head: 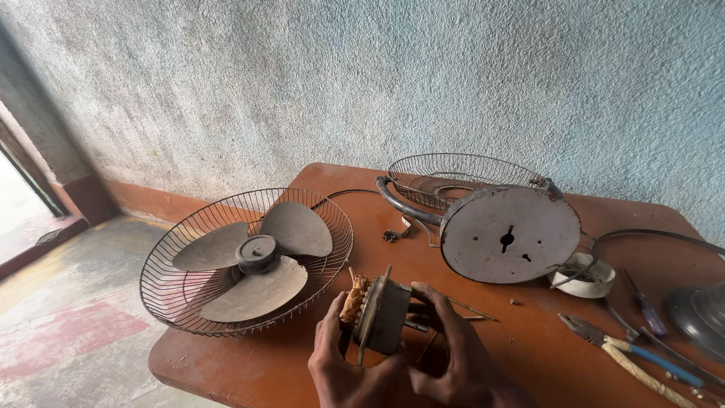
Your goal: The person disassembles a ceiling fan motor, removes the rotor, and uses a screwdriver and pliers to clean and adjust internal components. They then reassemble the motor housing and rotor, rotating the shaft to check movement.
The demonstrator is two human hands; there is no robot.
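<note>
Both hands clamp the grey metal fan motor with copper windings point(375, 313): left hand point(337, 363) at 7 o'clock, right hand point(453, 355) at 4, shaft axis pointing toward 3.

On the table point(529, 355), the fan motor point(375, 312) sits at the near edge — the blade point(253, 261) lies in a wire guard point(181, 302) overhanging the left edge; the round base point(510, 234) and second guard point(453, 175) stand toward the far edge, pliers point(630, 355) near the right.

fan blade point(253, 261) in wire guard point(162, 291) | round base plate point(510, 234) | pliers point(634, 359) | tape roll point(589, 281)
</note>
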